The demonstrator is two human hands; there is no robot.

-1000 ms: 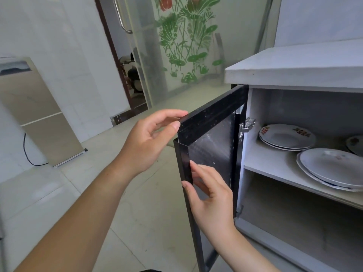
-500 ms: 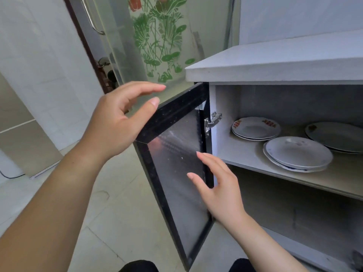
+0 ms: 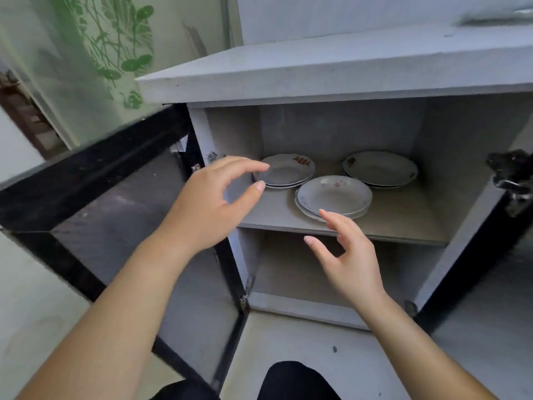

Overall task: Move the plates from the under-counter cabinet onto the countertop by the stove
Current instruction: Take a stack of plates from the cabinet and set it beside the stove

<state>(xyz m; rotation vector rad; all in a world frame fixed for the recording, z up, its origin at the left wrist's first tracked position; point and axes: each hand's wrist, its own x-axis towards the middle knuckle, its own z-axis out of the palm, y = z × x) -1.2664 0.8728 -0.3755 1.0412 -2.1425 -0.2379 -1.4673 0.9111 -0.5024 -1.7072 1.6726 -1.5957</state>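
Reach step: left hand and right hand, both loose, empty, fingers spread, hover mid-frame before front plate stack on cabinet shelf. Next: grip its rim, lift to countertop.

Head camera looks forward and down from close behind left hand and right hand, into the cabinet beyond

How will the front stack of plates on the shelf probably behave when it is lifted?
The front stack of plates looks glazed ceramic, so probably stiff, slippery and breakable against the shelf. It seems two or three plates deep, so likely heavy for its size; the top one may slide if tilted.
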